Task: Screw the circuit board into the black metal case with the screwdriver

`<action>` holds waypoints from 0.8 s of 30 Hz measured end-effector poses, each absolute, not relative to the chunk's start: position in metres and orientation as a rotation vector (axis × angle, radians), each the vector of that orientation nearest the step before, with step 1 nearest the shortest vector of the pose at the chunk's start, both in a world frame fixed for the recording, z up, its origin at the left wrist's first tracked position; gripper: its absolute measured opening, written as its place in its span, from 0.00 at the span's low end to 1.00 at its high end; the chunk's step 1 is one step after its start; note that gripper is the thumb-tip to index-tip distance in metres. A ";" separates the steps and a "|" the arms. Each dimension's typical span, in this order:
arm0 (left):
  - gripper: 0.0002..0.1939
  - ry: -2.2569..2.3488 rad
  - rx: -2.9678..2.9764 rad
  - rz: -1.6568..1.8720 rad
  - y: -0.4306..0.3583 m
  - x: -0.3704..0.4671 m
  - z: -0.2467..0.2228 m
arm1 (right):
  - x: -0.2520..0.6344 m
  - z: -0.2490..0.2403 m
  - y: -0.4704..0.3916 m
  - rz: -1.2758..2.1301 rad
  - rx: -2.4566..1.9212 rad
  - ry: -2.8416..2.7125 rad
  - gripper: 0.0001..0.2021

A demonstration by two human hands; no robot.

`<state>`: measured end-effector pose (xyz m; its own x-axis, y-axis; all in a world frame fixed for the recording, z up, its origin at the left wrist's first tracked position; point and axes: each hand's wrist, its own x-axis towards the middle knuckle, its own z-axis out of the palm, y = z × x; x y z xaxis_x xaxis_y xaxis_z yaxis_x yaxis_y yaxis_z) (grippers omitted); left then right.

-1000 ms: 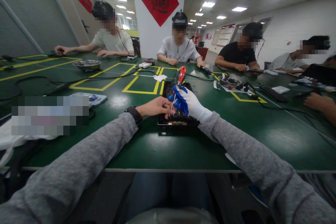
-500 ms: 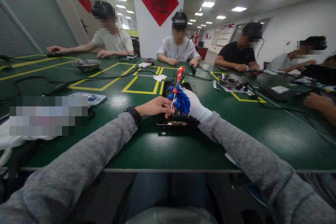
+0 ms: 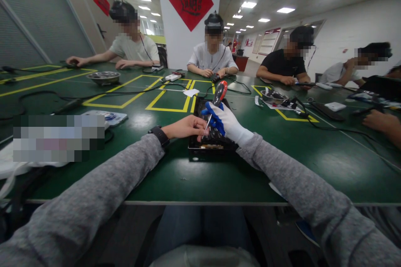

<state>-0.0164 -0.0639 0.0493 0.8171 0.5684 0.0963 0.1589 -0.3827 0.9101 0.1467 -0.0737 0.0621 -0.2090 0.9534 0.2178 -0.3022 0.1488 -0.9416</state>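
A screwdriver (image 3: 220,92) with a red and black handle leans up to the right over a flat black device (image 3: 216,137). My right hand (image 3: 230,123), in a white glove with blue-coated fingers, is closed around the lower handle and shaft. My bare left hand (image 3: 184,127) pinches the metal shaft near its lower end; whether a small part is also between these fingers cannot be made out. The device lies on the green table with a gold-coloured strip along its near edge. Both hands cover part of its top.
A metal bowl (image 3: 104,77) stands at the back left, another bowl (image 3: 274,96) at the right. Black cables (image 3: 131,91) cross the table. A white paper scrap (image 3: 191,92) lies beyond the device. Packages (image 3: 114,117) lie at left. Several people sit opposite.
The screwdriver's handle has swung to the right and tilts more. My right hand's fingers have shifted around it. My left hand stays nearly in place.
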 end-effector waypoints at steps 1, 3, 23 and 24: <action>0.15 0.544 1.951 0.483 -0.063 -0.017 0.049 | 0.147 0.063 -0.075 1.342 -0.717 -1.247 0.16; 0.15 0.546 1.966 0.484 -0.062 -0.017 0.048 | 0.147 0.064 -0.077 1.341 -0.690 -1.242 0.16; 0.14 0.579 1.907 0.539 -0.061 -0.018 0.048 | 0.151 0.064 -0.068 1.694 -0.544 -1.138 0.13; 0.14 0.579 1.905 0.538 -0.062 -0.018 0.048 | 0.150 0.064 -0.068 1.675 -0.557 -1.148 0.12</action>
